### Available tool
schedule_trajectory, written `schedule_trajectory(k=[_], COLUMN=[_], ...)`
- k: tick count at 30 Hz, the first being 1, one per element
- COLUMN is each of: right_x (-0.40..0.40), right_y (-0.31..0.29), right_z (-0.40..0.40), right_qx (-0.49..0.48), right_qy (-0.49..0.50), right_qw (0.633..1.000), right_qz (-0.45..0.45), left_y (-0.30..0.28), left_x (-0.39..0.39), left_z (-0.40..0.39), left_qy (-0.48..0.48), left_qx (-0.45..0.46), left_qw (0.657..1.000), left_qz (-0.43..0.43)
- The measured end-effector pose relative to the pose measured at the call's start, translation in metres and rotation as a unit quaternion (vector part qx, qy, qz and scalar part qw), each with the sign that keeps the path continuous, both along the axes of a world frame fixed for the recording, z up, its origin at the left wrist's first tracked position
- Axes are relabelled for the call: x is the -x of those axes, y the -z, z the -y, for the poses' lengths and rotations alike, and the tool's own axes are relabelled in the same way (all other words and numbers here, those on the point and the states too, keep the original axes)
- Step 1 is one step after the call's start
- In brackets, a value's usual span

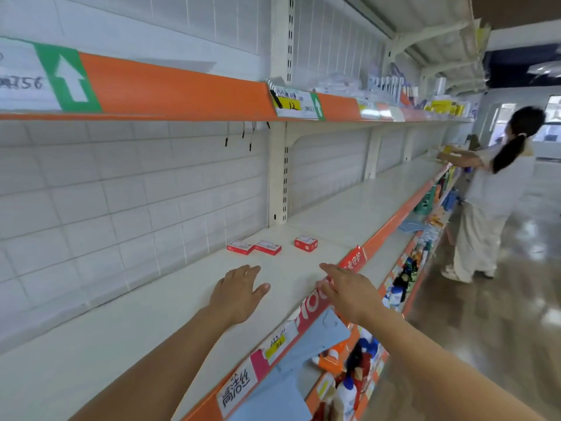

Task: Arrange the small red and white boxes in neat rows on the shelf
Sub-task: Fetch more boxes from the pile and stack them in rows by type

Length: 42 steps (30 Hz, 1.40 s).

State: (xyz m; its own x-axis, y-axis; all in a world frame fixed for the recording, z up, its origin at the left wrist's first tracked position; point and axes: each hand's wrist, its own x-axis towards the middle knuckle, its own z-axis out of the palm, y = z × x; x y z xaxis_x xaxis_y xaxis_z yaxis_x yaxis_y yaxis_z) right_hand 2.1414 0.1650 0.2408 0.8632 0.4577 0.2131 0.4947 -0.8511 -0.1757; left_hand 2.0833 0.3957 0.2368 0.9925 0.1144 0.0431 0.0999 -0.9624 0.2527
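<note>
Head view shows both hands flat-fingered and holding nothing, left hand (236, 294) nearer the boxes (254, 247) lying just beyond its fingertips, right hand (349, 288) beside.

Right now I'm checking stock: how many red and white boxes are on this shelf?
3: left box and middle box sit almost touching near the back wall; right box stands apart. None seems hidden.
</note>
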Motion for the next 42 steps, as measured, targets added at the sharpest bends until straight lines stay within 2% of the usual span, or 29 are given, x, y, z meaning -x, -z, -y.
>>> schedule_trajectory(k=[7, 12, 19, 24, 28, 34, 37, 42], right_x=[-0.079, -0.131, -0.192, -0.214, -0.223, -0.228, -0.221, -0.187], right_y=[0.005, 0.007, 0.013, 0.027, 0.031, 0.031, 0.028, 0.025], right_z=[-0.020, -0.033, -0.052, -0.061, -0.064, -0.062, -0.064, -0.081], right_qx=[0.002, 0.017, 0.034, 0.051, 0.029, -0.014, -0.032, -0.056], right_qy=[-0.019, -0.053, -0.115, -0.133, -0.141, -0.177, -0.185, -0.259], right_qw=[1.000, 0.998, 0.992, 0.988, 0.989, 0.982, 0.980, 0.962], right_qz=[-0.013, -0.006, -0.039, -0.058, -0.040, -0.064, -0.072, -0.065], left_y=[0.007, 0.012, 0.023, 0.027, 0.023, 0.019, 0.021, 0.023], left_x=[-0.072, -0.114, -0.162, -0.183, -0.189, -0.178, -0.161, -0.108], left_z=[-0.008, -0.004, 0.006, 0.002, 0.000, 0.010, 0.023, 0.029], left_qy=[-0.013, -0.036, -0.082, -0.112, -0.104, -0.071, -0.091, -0.196], left_qx=[-0.025, -0.043, -0.085, -0.144, -0.189, -0.238, -0.199, -0.101], left_qw=[0.999, 0.998, 0.993, 0.983, 0.975, 0.969, 0.976, 0.975], left_qz=[-0.025, -0.003, 0.001, -0.032, -0.055, -0.014, 0.012, 0.030])
